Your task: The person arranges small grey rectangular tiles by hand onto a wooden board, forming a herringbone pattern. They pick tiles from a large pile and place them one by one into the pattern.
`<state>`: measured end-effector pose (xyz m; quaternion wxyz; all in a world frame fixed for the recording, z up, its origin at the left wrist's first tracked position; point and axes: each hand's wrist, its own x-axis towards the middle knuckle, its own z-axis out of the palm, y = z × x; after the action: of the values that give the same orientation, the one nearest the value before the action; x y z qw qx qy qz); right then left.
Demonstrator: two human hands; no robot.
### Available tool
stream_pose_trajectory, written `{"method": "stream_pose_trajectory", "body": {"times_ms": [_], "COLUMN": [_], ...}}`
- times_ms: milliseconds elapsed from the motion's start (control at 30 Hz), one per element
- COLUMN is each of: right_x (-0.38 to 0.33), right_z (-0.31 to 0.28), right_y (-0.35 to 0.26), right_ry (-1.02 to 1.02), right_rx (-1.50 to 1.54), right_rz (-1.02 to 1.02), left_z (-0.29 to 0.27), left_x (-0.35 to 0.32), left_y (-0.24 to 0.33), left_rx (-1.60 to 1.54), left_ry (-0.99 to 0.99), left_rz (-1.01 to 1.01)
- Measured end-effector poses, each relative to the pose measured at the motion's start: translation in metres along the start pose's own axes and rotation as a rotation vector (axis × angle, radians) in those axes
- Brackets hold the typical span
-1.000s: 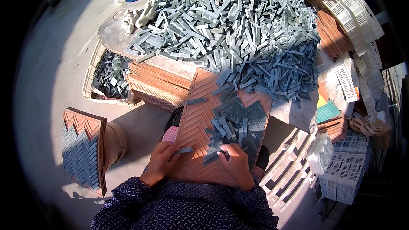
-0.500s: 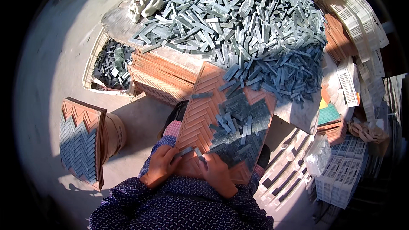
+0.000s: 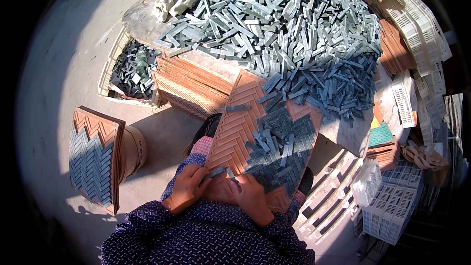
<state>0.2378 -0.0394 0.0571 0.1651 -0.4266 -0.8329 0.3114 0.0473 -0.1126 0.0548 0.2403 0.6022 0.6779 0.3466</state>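
Note:
An orange herringbone mould tray [image 3: 226,140] rests across my lap, tilted against the table edge. Dark grey-green stone strips [image 3: 300,135] fill much of its right side, and several loose strips [image 3: 267,140] lie on top of them. At the tray's lower left, my left hand [image 3: 187,186] pinches a small grey strip [image 3: 215,172] between thumb and fingers. My right hand [image 3: 252,197] is closed at the fingertips on another short strip [image 3: 230,173], just beside it. A single loose strip [image 3: 238,108] lies on the bare upper part of the tray.
A large heap of stone strips [image 3: 289,24] covers the table ahead. Stacked orange trays [image 3: 194,83] and a crate of dark pieces [image 3: 110,64] stand to its left. A filled tray [image 3: 91,162] leans on a round drum [image 3: 133,149]. White crates [image 3: 392,206] and a pallet [image 3: 326,196] are at right.
The whole view has shifted slightly. Both hands stay at the tray's lower left, each keeping its strip, with only small finger movement.

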Motion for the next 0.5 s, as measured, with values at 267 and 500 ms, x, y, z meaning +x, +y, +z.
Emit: {"method": "stream_pose_trajectory", "body": {"times_ms": [267, 500], "right_x": [0.007, 0.009], "right_z": [-0.001, -0.011], "right_y": [0.002, -0.002], "right_ry": [-0.041, -0.048], "right_rx": [-0.001, -0.022], "right_rz": [0.018, 0.019], "left_z": [0.003, 0.004], "left_x": [0.001, 0.002], "left_y": [-0.001, -0.005], "left_rx": [0.01, -0.003], "left_ry": [0.011, 0.04], "left_rz": [0.047, 0.06]}}
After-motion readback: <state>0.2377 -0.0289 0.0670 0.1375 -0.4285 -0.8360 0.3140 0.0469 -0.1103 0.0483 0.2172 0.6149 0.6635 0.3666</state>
